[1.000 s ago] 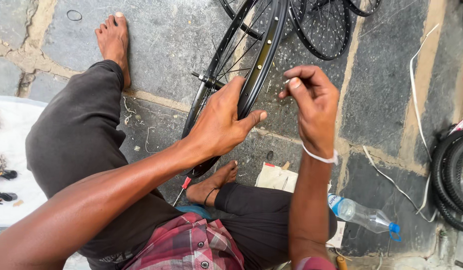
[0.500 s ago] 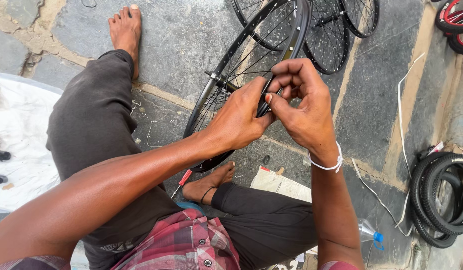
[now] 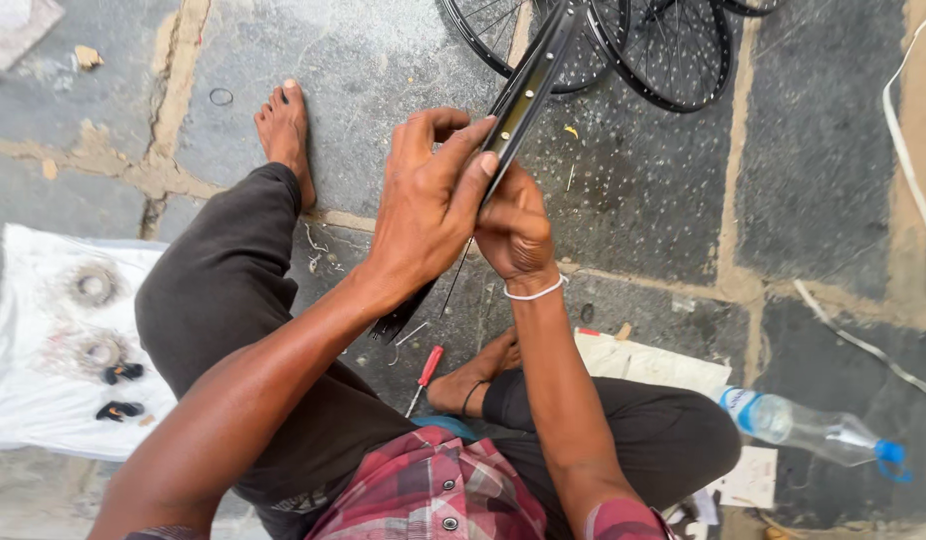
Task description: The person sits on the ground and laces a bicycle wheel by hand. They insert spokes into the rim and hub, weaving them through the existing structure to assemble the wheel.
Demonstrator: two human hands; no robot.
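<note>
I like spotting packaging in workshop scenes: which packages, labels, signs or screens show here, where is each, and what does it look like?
Plastic bottle: lying on its side on the stone floor at lower right, clear, with a blue cap and a blue-and-white label band near its shoulder.
Paper sheet: flat on the floor under the person's leg, off-white; any print is too small to tell.
White cloth: spread at left, holding small metal parts.
No signs or screens.
</note>
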